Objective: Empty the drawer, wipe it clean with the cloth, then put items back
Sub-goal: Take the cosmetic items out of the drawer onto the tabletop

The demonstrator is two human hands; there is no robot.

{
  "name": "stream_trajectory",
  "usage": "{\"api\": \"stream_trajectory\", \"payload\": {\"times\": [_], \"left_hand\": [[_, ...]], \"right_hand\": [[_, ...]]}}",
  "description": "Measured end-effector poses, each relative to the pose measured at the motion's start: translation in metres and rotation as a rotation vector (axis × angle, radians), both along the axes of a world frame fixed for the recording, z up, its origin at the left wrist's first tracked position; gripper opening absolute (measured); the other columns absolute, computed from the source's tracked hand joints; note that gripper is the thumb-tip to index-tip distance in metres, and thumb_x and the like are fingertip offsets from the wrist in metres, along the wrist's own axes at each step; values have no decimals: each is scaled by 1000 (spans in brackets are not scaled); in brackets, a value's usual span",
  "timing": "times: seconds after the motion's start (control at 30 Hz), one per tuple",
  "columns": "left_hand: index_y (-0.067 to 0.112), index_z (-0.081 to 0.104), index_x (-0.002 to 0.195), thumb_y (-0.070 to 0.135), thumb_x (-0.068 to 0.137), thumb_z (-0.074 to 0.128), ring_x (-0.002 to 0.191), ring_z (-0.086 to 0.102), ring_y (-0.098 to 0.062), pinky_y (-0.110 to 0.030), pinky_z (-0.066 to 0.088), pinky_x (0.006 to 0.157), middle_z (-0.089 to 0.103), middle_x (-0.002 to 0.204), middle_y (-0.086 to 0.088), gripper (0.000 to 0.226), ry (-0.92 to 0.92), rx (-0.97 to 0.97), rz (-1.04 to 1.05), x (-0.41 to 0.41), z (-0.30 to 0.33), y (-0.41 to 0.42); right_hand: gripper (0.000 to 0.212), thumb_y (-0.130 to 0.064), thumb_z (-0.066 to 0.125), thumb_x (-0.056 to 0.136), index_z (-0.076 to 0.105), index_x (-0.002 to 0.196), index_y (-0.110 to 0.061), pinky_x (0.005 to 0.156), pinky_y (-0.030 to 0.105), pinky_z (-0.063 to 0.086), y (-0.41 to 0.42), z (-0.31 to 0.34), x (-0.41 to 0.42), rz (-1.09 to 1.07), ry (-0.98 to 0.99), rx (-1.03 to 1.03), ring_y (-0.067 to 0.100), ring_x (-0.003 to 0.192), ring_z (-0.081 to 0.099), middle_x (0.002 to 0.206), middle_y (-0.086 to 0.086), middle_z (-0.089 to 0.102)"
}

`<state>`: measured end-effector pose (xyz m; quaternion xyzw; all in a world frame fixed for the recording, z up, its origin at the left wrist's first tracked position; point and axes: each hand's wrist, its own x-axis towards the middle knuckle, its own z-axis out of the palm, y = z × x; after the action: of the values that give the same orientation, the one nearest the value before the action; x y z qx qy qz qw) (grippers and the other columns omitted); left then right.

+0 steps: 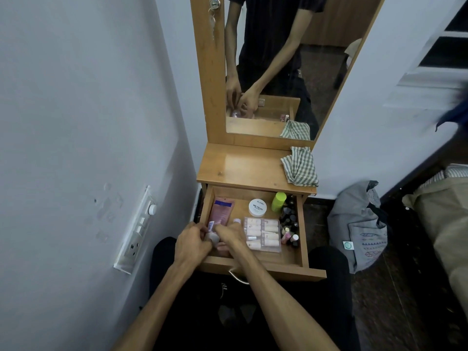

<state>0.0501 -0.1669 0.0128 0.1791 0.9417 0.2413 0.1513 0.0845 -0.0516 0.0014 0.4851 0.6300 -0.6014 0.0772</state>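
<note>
Wooden dressing unit (249,168) with a tall mirror (283,72) set in a corner between pale grey walls (76,97). A switch and socket panel (136,231) is fixed low on the left wall. On the dark floor (395,300) at right stands a grey fabric bag (359,224), beside a beige covered furnishing (448,219).

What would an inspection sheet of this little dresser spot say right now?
Surface: wooden dresser top, bare except the cloth.
Job's things: drawer pulled open, still full; checked cloth lies on the top's right side.
Clutter: white jar, green bottle, clear pack, small bottles.
Hands: left hand and right hand together grip a pink tube.
Cables: nothing seen.
Surroundings: mirror, wall sockets, grey bag.
</note>
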Motion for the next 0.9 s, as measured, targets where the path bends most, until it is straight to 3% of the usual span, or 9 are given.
{"api": "stream_trajectory", "payload": {"times": [0.2, 0.37, 0.53, 0.63, 0.73, 0.9], "left_hand": [[18, 69, 104, 21, 83, 67, 85, 54, -13, -25, 37, 72, 57, 100, 3, 21, -29, 49, 32, 0, -2, -2], [22, 63, 101, 30, 83, 70, 82, 58, -10, -25, 39, 66, 60, 93, 8, 20, -61, 128, 53, 2, 5, -3], [27, 63, 103, 37, 84, 72, 81, 57, -1, -22, 42, 66, 63, 92, 11, 23, -118, 191, 84, 4, 13, -4], [28, 65, 101, 40, 86, 72, 83, 59, -1, -21, 42, 66, 65, 91, 12, 20, -184, 265, 127, 8, 20, -5], [25, 67, 105, 38, 85, 75, 88, 63, -4, -21, 46, 69, 68, 95, 10, 26, -283, 370, 145, 10, 27, -7], [31, 70, 99, 55, 55, 74, 88, 69, -12, -33, 56, 82, 72, 91, 5, 51, -321, 539, 113, 9, 43, -11]], "right_hand": [[40, -39, 74, 75, 39, 82, -21, 61, 35, 64, 0, -4, -5, -45, 36, 4, 27, 68, 75, 93, 12, 73], [62, -37, 81, 59, 41, 102, -20, 53, 31, 60, 4, -2, -6, -43, 60, -120, 25, 69, 78, 88, 10, 76], [68, -29, 79, 65, 44, 121, -13, 50, 26, 54, 8, 5, 3, -22, 85, -210, 19, 59, 71, 84, 7, 73], [59, -29, 77, 74, 55, 123, -4, 51, 24, 55, 14, 16, 17, 14, 99, -269, 14, 51, 65, 75, 8, 68], [44, -31, 77, 81, 66, 112, -1, 54, 24, 56, 21, 36, 35, 58, 109, -311, 14, 56, 66, 78, 9, 70], [40, -32, 78, 84, 69, 112, -5, 54, 24, 55, 29, 67, 51, 82, 165, -337, 13, 61, 67, 79, 6, 75]]}}
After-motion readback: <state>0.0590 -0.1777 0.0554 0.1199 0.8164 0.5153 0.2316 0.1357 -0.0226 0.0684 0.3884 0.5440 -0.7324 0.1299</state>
